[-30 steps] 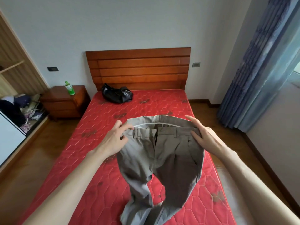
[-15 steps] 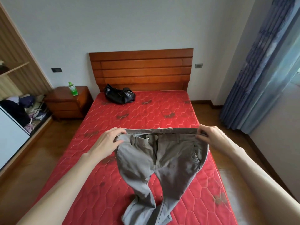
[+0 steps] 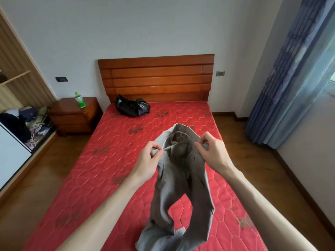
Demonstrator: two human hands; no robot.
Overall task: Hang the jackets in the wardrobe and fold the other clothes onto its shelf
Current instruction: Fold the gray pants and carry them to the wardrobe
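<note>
Grey-brown trousers [image 3: 183, 180] hang above the red mattress [image 3: 112, 163], their legs trailing down onto it near the foot. My left hand [image 3: 149, 161] pinches the waistband on the left side. My right hand [image 3: 212, 154] pinches the waistband on the right. The two hands sit close together, so the waist is folded narrow and its far edge sticks up. A black jacket [image 3: 133, 106] lies crumpled by the wooden headboard [image 3: 155, 77]. The open wardrobe [image 3: 16, 84] stands at the left edge with a pile of clothes [image 3: 27, 122] on its floor.
A wooden nightstand [image 3: 72, 115] with a green bottle [image 3: 79, 100] stands left of the bed. Blue curtains [image 3: 293, 73] cover the window on the right. Wooden floor runs along both sides of the bed.
My hands came together from holding the waistband stretched wide, folding the trousers' waist narrow. The legs swung closer to each other.
</note>
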